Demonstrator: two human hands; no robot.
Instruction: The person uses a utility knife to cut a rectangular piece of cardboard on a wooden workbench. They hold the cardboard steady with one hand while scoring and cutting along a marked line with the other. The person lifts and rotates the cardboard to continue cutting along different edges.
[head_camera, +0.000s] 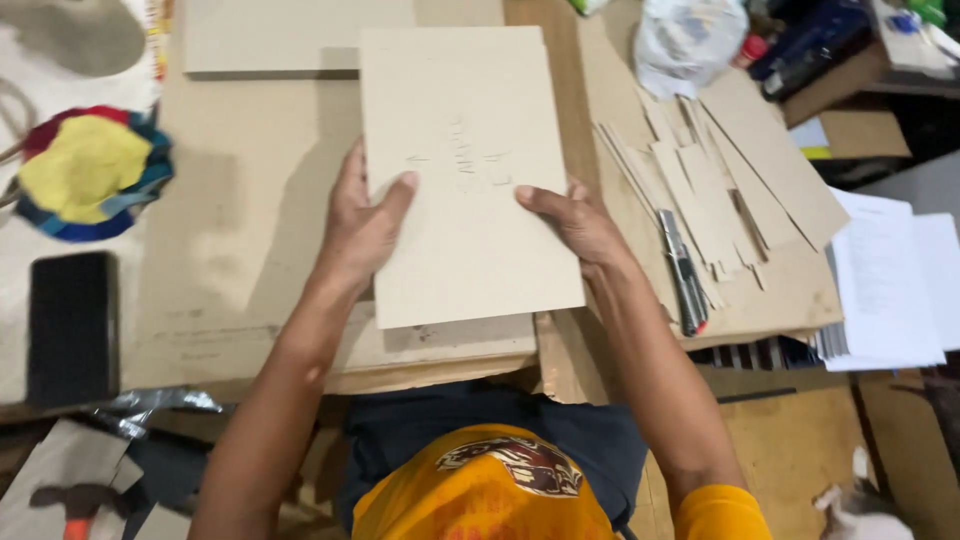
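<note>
A rectangular sheet of grey-brown cardboard with faint pencil marks is held above the work table. My left hand grips its left edge, thumb on top. My right hand grips its right edge, thumb also on top. Under the sheet lies a stack of similar boards near the table's front edge.
Cardboard strips and offcuts lie to the right, with a utility knife beside them. A stack of white papers sits far right. At left are a multicoloured round cloth item and a black block. A hammer lies lower left.
</note>
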